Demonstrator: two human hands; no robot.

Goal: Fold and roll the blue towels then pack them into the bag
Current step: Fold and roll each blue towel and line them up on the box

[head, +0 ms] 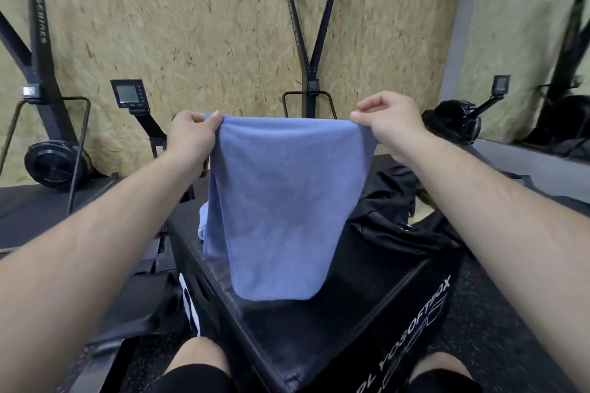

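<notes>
Blue towel (281, 201) held up by its top corners above the black box (335, 338)
One top corner is pinched by the left hand (191, 134), the other by the right hand (389, 121), fingers curled on the cloth; the bag (392, 201) is seen just behind. A crooked fold is risked if the corners are lowered unevenly, and the hanging hem could be dragged onto another towel (201, 226) heaped beside it

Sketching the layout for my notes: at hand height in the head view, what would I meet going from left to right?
rower monitor → left hand → blue towel → right hand → black flywheel → small monitor
</notes>
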